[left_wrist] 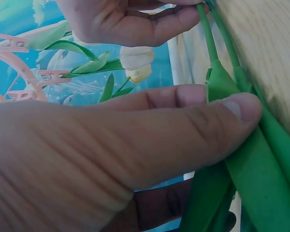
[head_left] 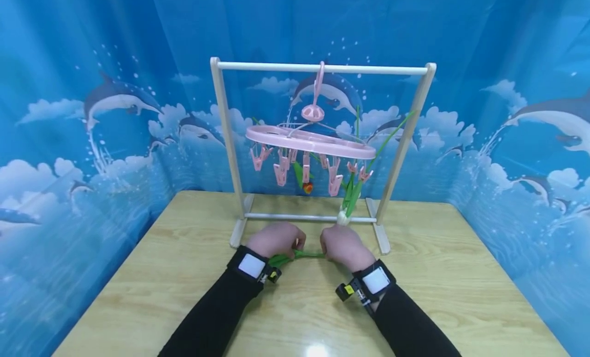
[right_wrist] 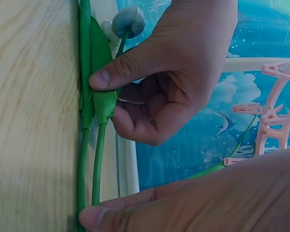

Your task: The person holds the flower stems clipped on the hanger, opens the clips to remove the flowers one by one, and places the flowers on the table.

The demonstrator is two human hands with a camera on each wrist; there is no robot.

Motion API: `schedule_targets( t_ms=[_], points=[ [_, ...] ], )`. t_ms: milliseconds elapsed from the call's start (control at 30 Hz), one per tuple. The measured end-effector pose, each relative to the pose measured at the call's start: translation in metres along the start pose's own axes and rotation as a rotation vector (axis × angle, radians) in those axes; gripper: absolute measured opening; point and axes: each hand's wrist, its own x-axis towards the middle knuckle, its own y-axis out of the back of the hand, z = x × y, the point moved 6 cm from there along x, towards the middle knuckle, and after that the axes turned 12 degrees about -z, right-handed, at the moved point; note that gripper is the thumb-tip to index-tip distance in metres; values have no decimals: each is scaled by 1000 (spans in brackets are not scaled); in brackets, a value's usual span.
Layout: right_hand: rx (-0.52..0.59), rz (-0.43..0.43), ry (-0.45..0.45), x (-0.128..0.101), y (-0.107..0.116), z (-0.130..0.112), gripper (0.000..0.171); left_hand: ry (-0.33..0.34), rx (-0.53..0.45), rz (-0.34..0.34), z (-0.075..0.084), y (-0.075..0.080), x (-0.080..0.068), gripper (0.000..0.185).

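Observation:
Two artificial tulips with green stems lie low over the table between my hands. My left hand pinches their broad green leaves between thumb and fingers. With thumb and fingertips, my right hand holds the bare stems near their ends. Beyond the left hand, a pale blue-grey bloom shows in the right wrist view. Behind the hands, a pink clip hanger hangs by its hook. Its clips hold upside-down tulips, among them a red-yellow bloom and a white bloom.
The hanger's hook sits over the top bar of a white rack, whose feet stand on the wooden table. Several pink clips dangle from the hanger's oval frame. A blue curtain printed with dolphins surrounds the table's back and sides.

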Motion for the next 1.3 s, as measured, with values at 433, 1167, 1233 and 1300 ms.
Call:
schedule_targets(
  t_ms=[433,1167,1233,1300],
  points=[
    [-2,-8,-35,5,-5,5,31,-28,29,-1,0,-1,7,25],
    [-1,15,-55,9,-15,4,34,-62,72,29,8,-2,2,27],
    [7,19,-58,8,-14,3,33,-62,76,39,11,1,0,28],
    [14,16,-64,7,-11,3,33,-58,104,59,15,6,-2,28]
  ],
)
